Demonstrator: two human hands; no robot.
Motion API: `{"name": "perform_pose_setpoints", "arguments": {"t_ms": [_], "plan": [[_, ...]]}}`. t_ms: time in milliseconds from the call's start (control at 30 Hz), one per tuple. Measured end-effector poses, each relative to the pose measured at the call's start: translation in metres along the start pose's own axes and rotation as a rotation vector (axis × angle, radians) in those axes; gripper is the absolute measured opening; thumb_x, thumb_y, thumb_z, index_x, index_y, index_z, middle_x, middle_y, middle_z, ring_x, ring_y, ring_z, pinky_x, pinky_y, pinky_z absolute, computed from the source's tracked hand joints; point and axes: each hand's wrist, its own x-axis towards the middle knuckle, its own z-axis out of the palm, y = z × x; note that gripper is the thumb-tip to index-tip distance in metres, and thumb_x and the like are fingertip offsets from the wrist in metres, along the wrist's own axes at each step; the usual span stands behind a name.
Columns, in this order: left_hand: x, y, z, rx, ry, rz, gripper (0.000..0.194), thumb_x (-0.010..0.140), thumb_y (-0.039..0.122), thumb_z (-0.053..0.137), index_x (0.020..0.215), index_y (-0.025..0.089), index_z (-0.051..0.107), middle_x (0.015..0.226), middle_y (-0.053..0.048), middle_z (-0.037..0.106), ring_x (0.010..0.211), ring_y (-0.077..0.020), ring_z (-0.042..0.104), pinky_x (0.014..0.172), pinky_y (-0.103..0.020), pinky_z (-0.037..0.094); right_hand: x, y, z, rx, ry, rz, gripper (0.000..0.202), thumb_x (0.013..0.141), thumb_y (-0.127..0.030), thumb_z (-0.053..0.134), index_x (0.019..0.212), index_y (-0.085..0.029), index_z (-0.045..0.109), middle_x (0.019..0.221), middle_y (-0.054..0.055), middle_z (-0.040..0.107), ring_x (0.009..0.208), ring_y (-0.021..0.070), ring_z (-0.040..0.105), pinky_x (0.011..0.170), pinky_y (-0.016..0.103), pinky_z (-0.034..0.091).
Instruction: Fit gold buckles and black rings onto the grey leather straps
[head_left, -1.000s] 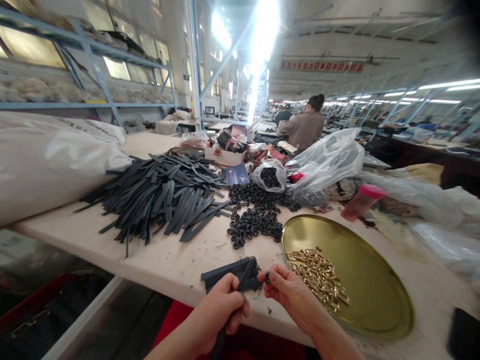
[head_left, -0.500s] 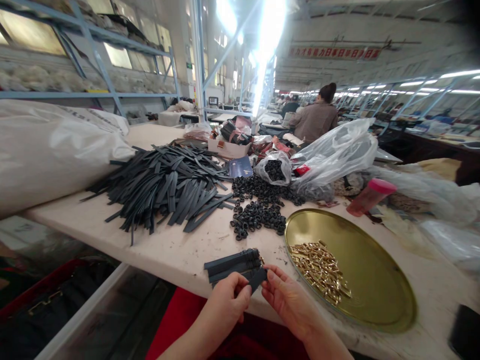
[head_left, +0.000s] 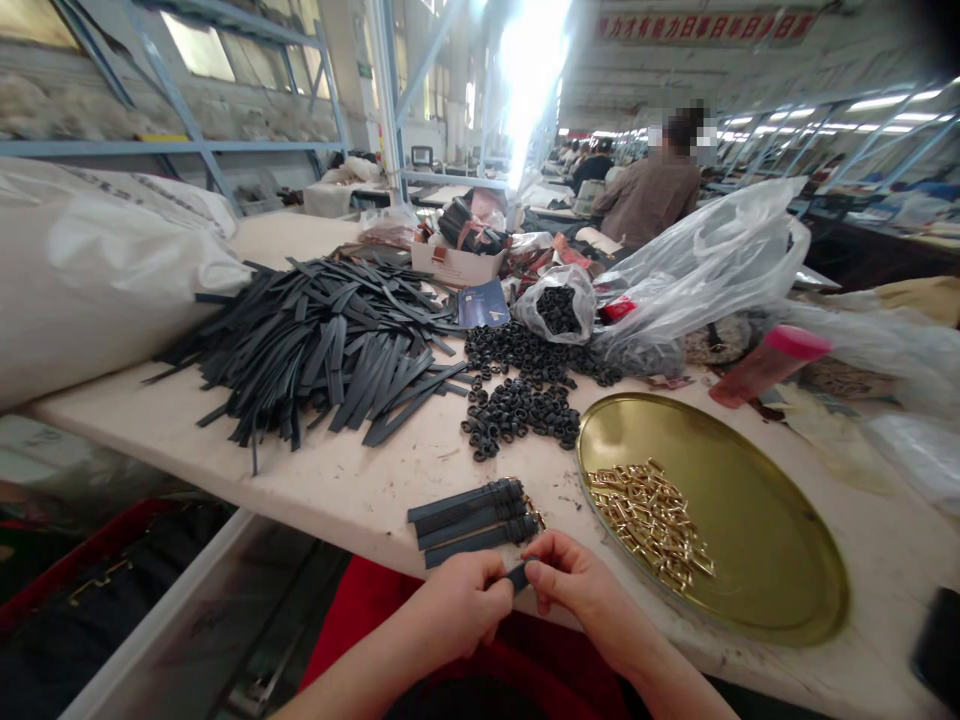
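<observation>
Between my two hands, at the table's front edge, is a dark strap (head_left: pixel 519 575). My left hand (head_left: pixel 471 600) is closed around one part of it, and my right hand (head_left: pixel 574 580) pinches the other end; the fingers cover most of the strap. Just beyond them lie several finished-looking dark straps (head_left: pixel 469 525) side by side, with gold metal bits at their right ends. To the right, an oval gold tray (head_left: pixel 772 540) carries a heap of small gold buckles (head_left: pixel 652 520). Small black loops (head_left: pixel 517 415) are piled further back.
A large heap of loose dark strips (head_left: pixel 322 350) covers the left of the table (head_left: pixel 330 490). A white sack (head_left: pixel 97 280) stands beyond it. Behind are a clear plastic bag (head_left: pixel 705 260), a pink-lidded container (head_left: pixel 772 365) and a small box (head_left: pixel 457 262). A person (head_left: pixel 652 190) sits further off.
My view has tilted downward slightly. Both hands have drawn back a little from the row of straps, so more of the row shows; the strap is still held between them.
</observation>
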Motion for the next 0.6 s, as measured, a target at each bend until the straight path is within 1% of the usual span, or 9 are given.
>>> {"name": "perform_pose_setpoints", "arguments": {"t_ms": [67,167,267,333,367,433,500,600], "plan": [[0.001,0.001,-0.001,0.050,0.011,-0.011,0.016,0.072,0.028,0.038,0.063,0.020,0.048,0.040,0.008,0.041,0.028,-0.0074,0.033,0.029,-0.017,0.022,0.001,0.000,0.000,-0.009,0.013,-0.005,0.023,0.066,-0.037,0.067,0.073,-0.017,0.058,0.052,-0.006,0.052,0.048,0.0087,0.045,0.052,0.022,0.037],[0.003,0.004,-0.001,0.148,0.080,0.049,0.020,0.074,0.027,0.037,0.062,0.019,0.051,0.042,0.006,0.044,0.037,-0.0095,0.040,0.037,-0.019,0.027,0.005,0.003,0.001,-0.064,0.075,-0.050,0.023,0.069,-0.039,0.063,0.075,-0.017,0.058,0.050,-0.006,0.050,0.048,0.0100,0.046,0.052,0.023,0.038],[0.004,0.005,-0.003,0.225,0.117,0.125,0.023,0.074,0.024,0.037,0.061,0.017,0.054,0.045,0.005,0.048,0.047,-0.0113,0.045,0.045,-0.020,0.029,0.005,0.004,0.001,-0.245,0.118,-0.164,0.019,0.069,-0.036,0.062,0.073,-0.018,0.060,0.055,-0.004,0.053,0.053,0.0122,0.049,0.053,0.024,0.039],[0.003,0.006,-0.004,0.263,0.106,0.159,0.023,0.074,0.022,0.037,0.064,0.017,0.057,0.050,0.004,0.051,0.053,-0.0122,0.047,0.049,-0.020,0.030,0.005,0.003,-0.001,-0.388,0.106,-0.258,0.013,0.069,-0.031,0.063,0.071,-0.019,0.062,0.064,-0.002,0.056,0.061,0.0141,0.052,0.058,0.025,0.040],[0.002,0.006,-0.005,0.278,0.097,0.177,0.023,0.074,0.021,0.037,0.065,0.017,0.058,0.053,0.003,0.053,0.055,-0.0124,0.048,0.051,-0.020,0.031,0.005,0.003,-0.003,-0.431,0.092,-0.281,0.010,0.069,-0.029,0.063,0.070,-0.019,0.063,0.067,-0.001,0.057,0.065,0.0148,0.052,0.060,0.026,0.040],[0.000,0.007,-0.006,0.296,0.093,0.221,0.024,0.075,0.019,0.037,0.068,0.017,0.060,0.061,0.003,0.058,0.059,-0.0127,0.049,0.053,-0.020,0.031,0.006,0.004,-0.005,-0.432,0.064,-0.254,0.009,0.070,-0.028,0.062,0.071,-0.019,0.064,0.068,-0.001,0.057,0.064,0.0146,0.052,0.059,0.025,0.040],[0.000,0.007,-0.004,0.295,0.105,0.249,0.024,0.074,0.018,0.036,0.069,0.018,0.060,0.067,0.002,0.061,0.062,-0.0129,0.050,0.055,-0.020,0.032,0.008,0.007,-0.005,-0.376,0.064,-0.204,0.008,0.071,-0.027,0.061,0.072,-0.019,0.063,0.065,-0.002,0.056,0.060,0.0135,0.051,0.056,0.025,0.040],[0.006,0.006,0.002,0.236,0.156,0.257,0.021,0.072,0.017,0.038,0.066,0.018,0.058,0.065,0.002,0.060,0.063,-0.0130,0.051,0.057,-0.021,0.033,0.011,0.009,-0.001,-0.337,0.081,-0.233,0.008,0.069,-0.028,0.063,0.070,-0.019,0.064,0.066,-0.001,0.056,0.063,0.0142,0.052,0.059,0.025,0.041]]}}
